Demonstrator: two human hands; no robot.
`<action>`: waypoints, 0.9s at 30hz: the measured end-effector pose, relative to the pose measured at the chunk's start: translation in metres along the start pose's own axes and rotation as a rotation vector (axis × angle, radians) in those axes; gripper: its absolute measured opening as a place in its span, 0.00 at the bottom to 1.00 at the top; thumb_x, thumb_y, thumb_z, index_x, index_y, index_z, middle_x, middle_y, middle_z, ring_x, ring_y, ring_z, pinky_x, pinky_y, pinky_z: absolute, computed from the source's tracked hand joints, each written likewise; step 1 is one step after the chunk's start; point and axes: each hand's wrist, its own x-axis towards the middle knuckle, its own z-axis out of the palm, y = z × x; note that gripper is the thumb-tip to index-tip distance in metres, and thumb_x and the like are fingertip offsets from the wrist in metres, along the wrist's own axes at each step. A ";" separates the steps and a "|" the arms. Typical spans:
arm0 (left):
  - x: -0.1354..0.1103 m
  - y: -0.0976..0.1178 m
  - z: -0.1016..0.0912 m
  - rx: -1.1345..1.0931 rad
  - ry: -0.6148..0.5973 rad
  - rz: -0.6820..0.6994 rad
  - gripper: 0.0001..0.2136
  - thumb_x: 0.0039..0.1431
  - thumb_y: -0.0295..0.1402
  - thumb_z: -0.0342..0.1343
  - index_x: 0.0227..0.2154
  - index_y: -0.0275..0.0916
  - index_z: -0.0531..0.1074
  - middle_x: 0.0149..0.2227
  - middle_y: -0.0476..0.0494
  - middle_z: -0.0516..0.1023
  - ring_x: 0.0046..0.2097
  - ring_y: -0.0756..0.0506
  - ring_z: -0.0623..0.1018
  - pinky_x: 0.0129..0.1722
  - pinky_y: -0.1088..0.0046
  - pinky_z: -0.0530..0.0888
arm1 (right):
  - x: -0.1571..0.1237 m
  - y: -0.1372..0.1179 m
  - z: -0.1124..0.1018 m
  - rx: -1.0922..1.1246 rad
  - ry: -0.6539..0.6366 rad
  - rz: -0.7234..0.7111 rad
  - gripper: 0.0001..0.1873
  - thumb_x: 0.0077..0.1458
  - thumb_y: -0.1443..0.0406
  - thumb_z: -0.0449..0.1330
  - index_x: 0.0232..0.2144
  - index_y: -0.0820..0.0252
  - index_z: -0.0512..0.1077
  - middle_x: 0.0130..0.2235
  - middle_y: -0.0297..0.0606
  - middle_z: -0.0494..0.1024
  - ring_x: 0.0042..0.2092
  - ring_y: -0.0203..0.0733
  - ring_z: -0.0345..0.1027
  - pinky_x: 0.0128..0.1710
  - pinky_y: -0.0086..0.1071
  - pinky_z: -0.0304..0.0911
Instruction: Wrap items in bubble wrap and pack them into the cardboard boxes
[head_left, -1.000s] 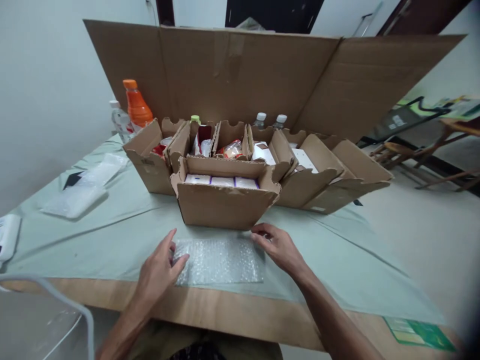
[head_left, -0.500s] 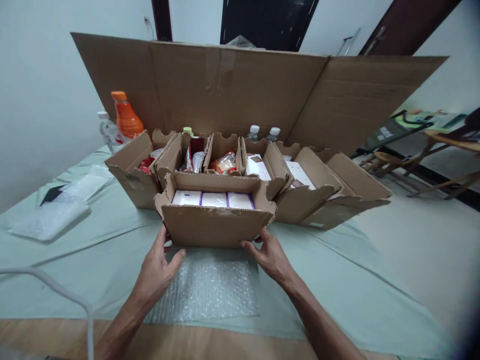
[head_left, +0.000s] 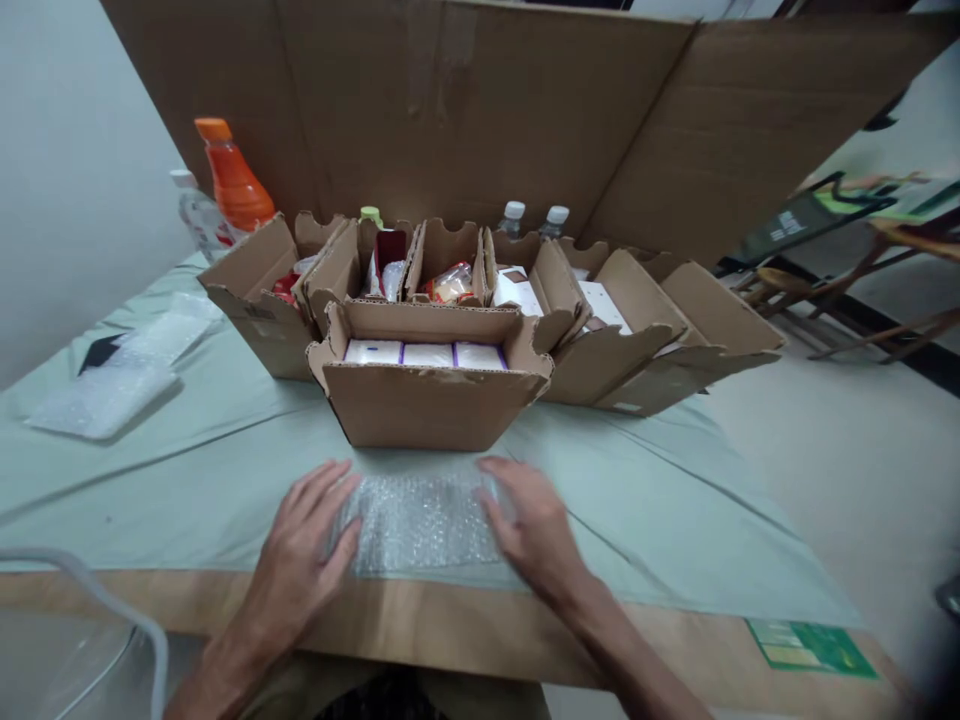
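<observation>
A sheet of clear bubble wrap [head_left: 427, 525] lies flat near the table's front edge. My left hand [head_left: 304, 540] is open at its left side, fingers apart. At the sheet's right side is my right hand [head_left: 531, 520], also open, thumb apart from the fingers and slightly blurred. Whether the fingertips press on the wrap, I cannot tell. Just beyond it stands a small cardboard box [head_left: 424, 410], upright and apart from both hands. Inside sit three white packs [head_left: 427, 354] with purple edges.
Behind stand several open cardboard boxes [head_left: 622, 360] in a row, holding packaged goods, with a tall cardboard panel [head_left: 480, 120] at the back. An orange bottle [head_left: 236, 185] is back left. More bubble wrap [head_left: 112, 390] lies left. A grey tube [head_left: 97, 590] curves at front left.
Both hands have let go of the small box's lower sides and moved back toward me, to the bubble wrap. The box stays in place. The camera has tilted down.
</observation>
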 end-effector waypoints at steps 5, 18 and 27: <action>-0.006 -0.006 0.016 0.091 -0.197 0.060 0.15 0.64 0.30 0.51 0.51 0.43 0.75 0.50 0.40 0.80 0.51 0.38 0.76 0.50 0.55 0.74 | 0.007 -0.051 0.043 -0.049 -0.418 -0.247 0.23 0.63 0.64 0.58 0.60 0.57 0.67 0.64 0.46 0.70 0.62 0.52 0.64 0.56 0.47 0.63; -0.013 -0.038 0.007 0.106 -0.062 -0.032 0.17 0.63 0.36 0.52 0.52 0.38 0.73 0.56 0.32 0.75 0.57 0.33 0.73 0.55 0.49 0.71 | -0.047 0.029 -0.030 -0.242 -0.139 0.115 0.16 0.66 0.62 0.53 0.50 0.59 0.76 0.55 0.46 0.78 0.56 0.53 0.71 0.53 0.47 0.65; -0.012 -0.040 0.029 0.054 -0.009 -0.200 0.05 0.56 0.35 0.54 0.30 0.41 0.72 0.57 0.31 0.74 0.63 0.28 0.68 0.57 0.43 0.69 | -0.010 0.008 0.019 -0.103 -0.176 0.149 0.02 0.59 0.67 0.58 0.34 0.58 0.71 0.53 0.49 0.78 0.53 0.55 0.71 0.50 0.49 0.64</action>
